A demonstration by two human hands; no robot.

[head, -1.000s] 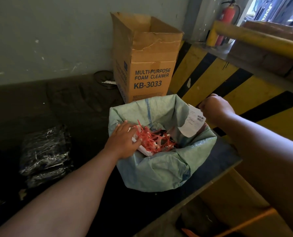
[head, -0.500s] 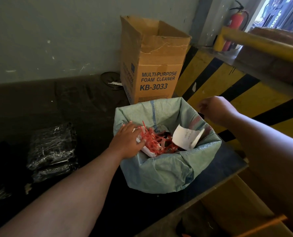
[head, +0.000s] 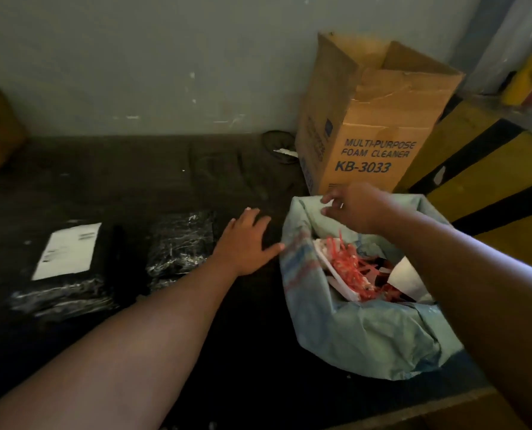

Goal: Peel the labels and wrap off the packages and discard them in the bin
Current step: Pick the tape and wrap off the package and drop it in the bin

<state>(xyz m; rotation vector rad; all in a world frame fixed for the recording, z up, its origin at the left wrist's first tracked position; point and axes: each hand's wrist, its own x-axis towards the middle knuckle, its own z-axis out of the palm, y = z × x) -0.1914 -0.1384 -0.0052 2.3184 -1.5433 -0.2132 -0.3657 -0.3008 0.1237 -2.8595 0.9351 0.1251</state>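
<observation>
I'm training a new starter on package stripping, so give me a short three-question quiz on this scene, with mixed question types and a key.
1. True or false: the white paper label on the left black plastic-wrapped package has already been peeled off.
2. Which hand is over the pale green bag-lined bin? A. left hand B. right hand C. both
3. Fill in: the tall brown cardboard box behind the bin reads "multi-purpose foam ____".

Key:
1. False; it is still on the package.
2. B; the left hand, fingers spread, is over the dark table, next to the other black wrapped package.
3. Cleaner.
</observation>
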